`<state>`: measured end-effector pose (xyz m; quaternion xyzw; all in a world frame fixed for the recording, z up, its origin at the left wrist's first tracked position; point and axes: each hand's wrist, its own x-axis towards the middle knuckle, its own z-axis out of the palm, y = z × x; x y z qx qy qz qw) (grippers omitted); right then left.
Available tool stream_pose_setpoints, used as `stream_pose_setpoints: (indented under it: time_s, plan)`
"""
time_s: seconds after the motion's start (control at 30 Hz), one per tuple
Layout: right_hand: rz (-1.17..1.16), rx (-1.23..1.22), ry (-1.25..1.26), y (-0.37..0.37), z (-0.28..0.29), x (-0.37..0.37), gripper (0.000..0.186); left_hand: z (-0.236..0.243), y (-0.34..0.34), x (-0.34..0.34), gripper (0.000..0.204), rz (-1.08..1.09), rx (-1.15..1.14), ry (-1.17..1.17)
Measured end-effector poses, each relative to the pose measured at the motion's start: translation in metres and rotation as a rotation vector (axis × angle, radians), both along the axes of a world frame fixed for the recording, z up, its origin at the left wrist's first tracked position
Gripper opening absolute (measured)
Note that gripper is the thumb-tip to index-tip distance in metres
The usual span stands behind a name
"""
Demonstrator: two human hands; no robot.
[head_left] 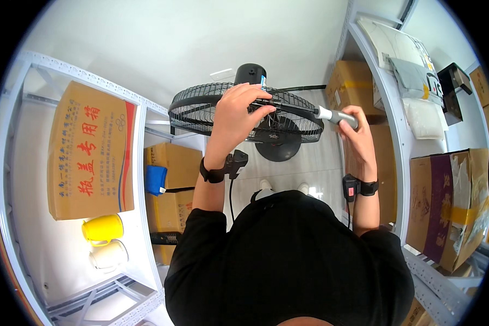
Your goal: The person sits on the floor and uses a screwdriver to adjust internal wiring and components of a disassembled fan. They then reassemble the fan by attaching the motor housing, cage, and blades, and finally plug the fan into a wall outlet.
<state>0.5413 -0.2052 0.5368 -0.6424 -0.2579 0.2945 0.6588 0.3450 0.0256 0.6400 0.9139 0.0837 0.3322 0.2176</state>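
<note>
1. By the left hand, the upper-left stretch of the fan's rim is covered; its thumb and forefinger are bent toward each other with a narrow gap, the other fingers loosely bunched. Whether the rim is pinched cannot be told.
2. By the right hand, closed around it, a hand tool with a grey and white handle is held at the guard's three o'clock side, pointed toward nine. Its far end cannot be made out against the black wire.
3. The black fan is placed at twelve o'clock in the view, between the hands, its round base set on the tiled floor.
4. Both wrists are wrapped in black straps, to which small black devices are attached.
5. At nine o'clock, a large printed carton is borne by a white shelf; at eight, a yellow mug and a white mug are set just beside each other.
6. At two o'clock, wrapped parcels are stacked on the right-hand rack; at four, a taped carton is seen.
</note>
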Motion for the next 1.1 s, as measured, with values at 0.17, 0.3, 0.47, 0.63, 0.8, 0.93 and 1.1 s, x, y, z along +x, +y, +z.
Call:
stream_pose_setpoints:
  time_s: [0.17,0.3,0.47,0.63,0.8,0.93,1.1]
  plan:
    - [-0.013,0.231,0.059,0.006,0.005,-0.014,0.023,-0.003,0.001,0.0,0.023,0.002,0.003,-0.001]
    - [0.063,0.035,0.015,-0.006,-0.006,-0.001,0.022,-0.002,0.0,-0.001,0.023,0.021,0.003,-0.006]
    - [-0.083,0.448,0.166,0.006,0.0,-0.019,0.027,-0.007,0.003,-0.001,0.024,0.0,0.031,0.012]
    - [0.059,0.018,0.072,-0.007,-0.001,0.0,0.029,-0.004,0.0,0.0,0.025,0.021,0.013,0.004]
    - [-0.003,0.379,0.011,0.001,-0.003,-0.01,0.032,-0.004,0.0,0.002,0.025,0.006,0.021,-0.007]
    - [0.111,0.119,0.174,-0.006,-0.004,0.0,0.031,-0.004,-0.001,0.0,0.025,0.002,0.01,-0.007]
    - [-0.082,0.326,-0.009,0.003,-0.015,-0.01,0.028,-0.002,-0.003,0.001,0.026,0.014,0.004,0.004]
